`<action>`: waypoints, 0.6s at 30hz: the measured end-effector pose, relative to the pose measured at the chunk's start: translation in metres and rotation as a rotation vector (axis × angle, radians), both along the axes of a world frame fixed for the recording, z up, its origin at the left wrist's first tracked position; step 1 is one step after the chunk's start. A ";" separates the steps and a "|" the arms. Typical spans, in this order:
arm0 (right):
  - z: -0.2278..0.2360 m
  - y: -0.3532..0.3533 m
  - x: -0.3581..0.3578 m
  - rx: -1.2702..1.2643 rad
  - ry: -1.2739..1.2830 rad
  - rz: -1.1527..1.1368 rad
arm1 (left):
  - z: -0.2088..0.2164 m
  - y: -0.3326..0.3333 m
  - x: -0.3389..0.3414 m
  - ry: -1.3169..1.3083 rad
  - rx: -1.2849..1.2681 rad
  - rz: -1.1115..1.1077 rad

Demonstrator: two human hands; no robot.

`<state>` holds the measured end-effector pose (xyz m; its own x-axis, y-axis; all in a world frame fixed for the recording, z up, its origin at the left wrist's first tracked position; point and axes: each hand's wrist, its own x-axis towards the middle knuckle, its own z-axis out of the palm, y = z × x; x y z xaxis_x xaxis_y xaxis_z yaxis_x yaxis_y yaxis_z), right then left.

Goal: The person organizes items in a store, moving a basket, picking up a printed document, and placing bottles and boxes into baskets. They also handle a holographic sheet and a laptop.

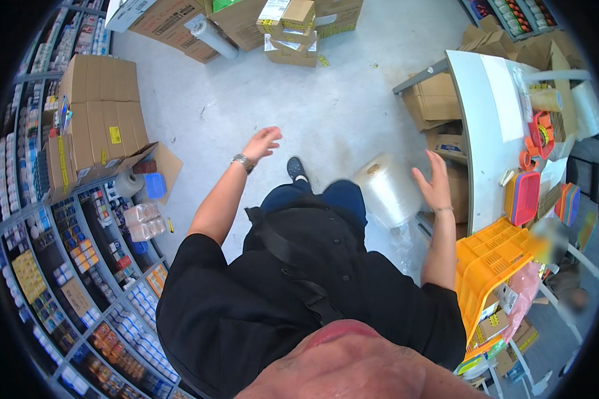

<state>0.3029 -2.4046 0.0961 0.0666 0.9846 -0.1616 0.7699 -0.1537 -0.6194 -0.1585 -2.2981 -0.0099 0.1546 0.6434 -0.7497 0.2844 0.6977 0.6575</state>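
My left hand point(261, 143) is held out over the grey floor point(259, 86), with a metal watch point(242, 161) on its wrist. Its fingers are loosely bent and apart, and nothing shows in them. My right hand point(435, 185) is raised with thumb and fingers spread, holding nothing. Closest to it are a large roll of clear plastic wrap point(391, 193) standing on the floor and the near side of a white worktable point(464, 126). Neither hand appears to touch anything.
Shelves of small packages point(80, 246) line the left, with stacked cardboard cartons point(103, 130) beside them. Taped boxes point(291, 53) stand ahead. On the table are a red basket point(527, 197) and a tape dispenser point(544, 133). A yellow crate point(489, 249) is at my right.
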 end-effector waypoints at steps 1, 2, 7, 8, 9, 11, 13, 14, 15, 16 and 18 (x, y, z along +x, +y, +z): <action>-0.018 0.025 -0.012 -0.025 0.030 -0.005 | -0.002 0.027 -0.017 -0.017 -0.020 0.107; -0.036 0.054 -0.022 -0.037 0.065 -0.006 | -0.006 0.055 -0.034 -0.056 -0.017 0.175; -0.121 0.198 -0.053 -0.314 0.404 -0.126 | -0.031 0.198 -0.084 -0.148 0.017 0.427; -0.143 0.231 -0.055 -0.394 0.502 -0.157 | -0.037 0.228 -0.090 -0.139 0.025 0.451; -0.161 0.266 -0.061 -0.476 0.629 -0.255 | -0.047 0.260 -0.096 -0.127 0.040 0.457; -0.198 0.338 -0.080 -0.631 0.885 -0.462 | -0.071 0.320 -0.113 -0.082 0.056 0.500; -0.253 0.396 -0.093 -0.766 0.972 -0.526 | -0.101 0.367 -0.128 -0.047 0.054 0.538; -0.284 0.437 -0.098 -0.812 1.015 -0.552 | -0.112 0.398 -0.129 -0.024 0.047 0.544; -0.313 0.474 -0.104 -0.836 1.009 -0.571 | -0.121 0.418 -0.131 0.008 0.024 0.550; -0.340 0.501 -0.113 -0.882 1.000 -0.597 | -0.132 0.433 -0.134 0.050 -0.019 0.560; -0.379 0.543 -0.139 -0.963 1.013 -0.640 | -0.147 0.472 -0.132 0.085 -0.048 0.497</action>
